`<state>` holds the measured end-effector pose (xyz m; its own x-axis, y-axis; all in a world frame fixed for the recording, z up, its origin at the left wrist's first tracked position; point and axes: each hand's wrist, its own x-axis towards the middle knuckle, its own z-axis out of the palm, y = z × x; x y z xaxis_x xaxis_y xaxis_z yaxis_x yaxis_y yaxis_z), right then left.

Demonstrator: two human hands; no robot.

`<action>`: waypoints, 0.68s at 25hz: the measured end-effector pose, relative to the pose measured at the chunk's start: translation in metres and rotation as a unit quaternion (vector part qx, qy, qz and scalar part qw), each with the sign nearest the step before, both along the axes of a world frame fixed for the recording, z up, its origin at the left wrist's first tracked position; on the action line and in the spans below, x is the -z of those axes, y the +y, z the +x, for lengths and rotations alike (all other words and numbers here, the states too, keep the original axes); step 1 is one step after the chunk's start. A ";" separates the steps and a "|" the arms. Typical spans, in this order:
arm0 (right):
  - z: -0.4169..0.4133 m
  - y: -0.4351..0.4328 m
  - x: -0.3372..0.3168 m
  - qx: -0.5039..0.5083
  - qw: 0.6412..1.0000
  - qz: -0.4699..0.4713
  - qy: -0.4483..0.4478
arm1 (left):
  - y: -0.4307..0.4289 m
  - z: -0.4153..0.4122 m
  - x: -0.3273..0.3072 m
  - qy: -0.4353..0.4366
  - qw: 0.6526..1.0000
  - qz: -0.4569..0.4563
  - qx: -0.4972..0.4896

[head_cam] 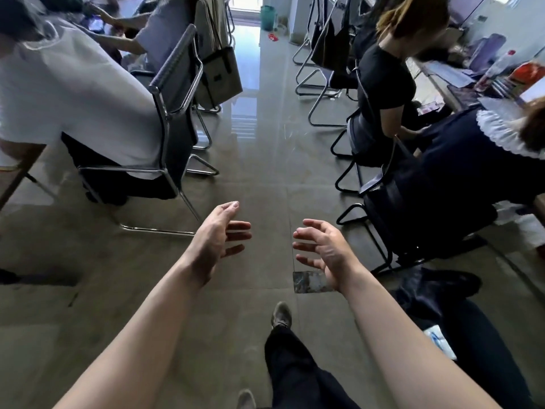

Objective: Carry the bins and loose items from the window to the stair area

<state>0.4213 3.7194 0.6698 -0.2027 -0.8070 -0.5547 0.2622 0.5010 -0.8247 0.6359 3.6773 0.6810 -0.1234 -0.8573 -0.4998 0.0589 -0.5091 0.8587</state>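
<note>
Judging by our shoe stepped forward on the floor, we are on the approach leg, heading empty-handed up the aisle toward the window at the far end. Our left hand and right hand reach out in front with palms facing. The grip of each is apart, fingers loosely spread with nothing between them. The green bin stands far off, just right of the bright window. A small red item lies on the floor a little nearer; other loose bits there are too small to name. Seated people on chairs line the left and right. Next we need to pass between them without brushing anyone, reach the bin, and take it by both sides.
</note>
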 end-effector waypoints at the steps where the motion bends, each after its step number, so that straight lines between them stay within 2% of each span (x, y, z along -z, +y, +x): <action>1: -0.005 -0.022 0.002 -0.001 1.000 0.000 -0.003 | -0.021 -0.006 -0.001 -0.007 1.000 -0.005 0.003; 7: -0.053 -0.161 0.010 -0.012 0.999 0.002 -0.040 | -0.154 -0.052 -0.005 -0.033 0.999 -0.016 -0.005; 17: -0.107 -0.372 0.005 -0.041 0.999 0.013 -0.029 | -0.353 -0.101 0.000 -0.037 0.999 0.010 -0.029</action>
